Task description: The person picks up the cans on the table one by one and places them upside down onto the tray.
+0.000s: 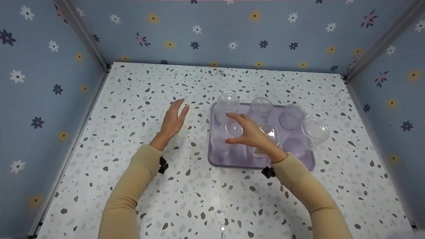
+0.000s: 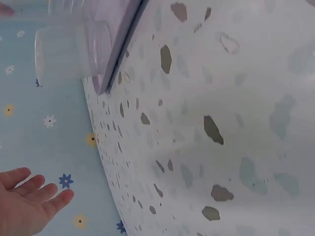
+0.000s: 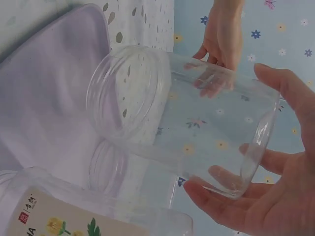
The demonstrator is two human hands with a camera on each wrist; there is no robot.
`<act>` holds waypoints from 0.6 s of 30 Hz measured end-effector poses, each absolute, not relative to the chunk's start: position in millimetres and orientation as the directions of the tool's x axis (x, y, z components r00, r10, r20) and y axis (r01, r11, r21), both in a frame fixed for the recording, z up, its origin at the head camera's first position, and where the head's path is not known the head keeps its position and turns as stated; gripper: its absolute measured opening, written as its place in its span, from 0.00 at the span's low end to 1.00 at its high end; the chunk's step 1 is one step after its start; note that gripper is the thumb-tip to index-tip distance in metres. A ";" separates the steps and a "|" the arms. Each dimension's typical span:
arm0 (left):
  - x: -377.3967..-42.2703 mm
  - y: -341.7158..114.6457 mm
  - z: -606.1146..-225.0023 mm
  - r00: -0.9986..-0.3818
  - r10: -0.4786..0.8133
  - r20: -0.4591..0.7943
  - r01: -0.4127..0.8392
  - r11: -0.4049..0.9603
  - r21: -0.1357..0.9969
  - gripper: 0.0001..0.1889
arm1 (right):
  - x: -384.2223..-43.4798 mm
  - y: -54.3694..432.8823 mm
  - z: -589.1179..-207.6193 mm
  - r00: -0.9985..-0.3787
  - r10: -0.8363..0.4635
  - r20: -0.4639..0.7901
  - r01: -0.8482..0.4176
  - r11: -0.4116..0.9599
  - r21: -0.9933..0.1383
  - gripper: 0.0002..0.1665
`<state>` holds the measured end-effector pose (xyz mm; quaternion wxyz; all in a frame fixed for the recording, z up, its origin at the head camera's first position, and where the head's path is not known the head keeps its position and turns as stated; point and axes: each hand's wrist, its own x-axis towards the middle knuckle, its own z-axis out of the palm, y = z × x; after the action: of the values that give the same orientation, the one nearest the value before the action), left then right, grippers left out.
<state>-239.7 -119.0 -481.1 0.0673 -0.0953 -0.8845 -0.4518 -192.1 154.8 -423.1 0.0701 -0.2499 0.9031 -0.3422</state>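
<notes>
My right hand holds a clear plastic jar near its base, thumb on one side and fingers on the other. The jar is mouth-down over the left part of a purple tray, its threaded rim a little above the surface. Around it on the tray are several more clear upside-down jars; one labelled jar shows yellow flowers on its label. Left of the tray, my left hand hovers over the table, thumb and fingers apart, holding nothing.
The speckled white table extends around the tray. A blue flowered wall closes off the back, with matching panels on both sides. At the tray's right edge, another clear jar stands.
</notes>
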 end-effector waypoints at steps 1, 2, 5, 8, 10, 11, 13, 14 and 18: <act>-241.5 -121.5 -480.9 -0.975 0.110 0.192 0.219 0.593 0.775 0.30 | -193.2 153.6 -423.0 -0.860 -0.509 0.038 -0.414 0.652 -0.635 0.49; -243.4 -123.9 -481.0 -0.977 0.112 0.179 0.210 0.613 0.761 0.31 | -194.1 152.8 -422.9 -0.856 -0.516 0.027 -0.419 0.662 -0.621 0.49; -248.8 -130.5 -480.7 -0.982 0.124 0.146 0.191 0.672 0.715 0.33 | -195.4 150.0 -421.3 -0.853 -0.522 -0.025 -0.408 0.695 -0.592 0.50; -254.2 -136.8 -480.3 -0.981 0.136 0.141 0.195 0.728 0.657 0.33 | -196.6 146.8 -419.8 -0.851 -0.518 -0.080 -0.389 0.726 -0.567 0.51; -257.2 -140.5 -478.8 -0.980 0.137 0.147 0.199 0.762 0.616 0.33 | -198.0 144.5 -419.6 -0.850 -0.514 -0.111 -0.377 0.743 -0.553 0.52; -258.7 -142.4 -478.3 -0.980 0.135 0.146 0.196 0.781 0.593 0.33 | -198.8 143.4 -419.8 -0.850 -0.512 -0.124 -0.372 0.750 -0.547 0.52; -261.1 -145.5 -476.6 -0.983 0.133 0.130 0.183 0.817 0.546 0.33 | -200.4 141.2 -420.5 -0.849 -0.508 -0.149 -0.363 0.764 -0.533 0.52; -262.0 -146.8 -475.5 -0.984 0.131 0.117 0.173 0.836 0.521 0.34 | -201.2 140.3 -421.0 -0.849 -0.505 -0.160 -0.360 0.771 -0.526 0.53; -266.6 -151.6 -472.8 -0.991 0.127 0.049 0.136 0.894 0.428 0.36 | -204.2 137.3 -423.6 -0.850 -0.492 -0.190 -0.347 0.793 -0.501 0.53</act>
<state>-266.6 -151.6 -472.8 0.0099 -0.0677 -0.9730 -0.2204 -204.2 137.3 -423.6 0.1570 -0.2245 0.9338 -0.2304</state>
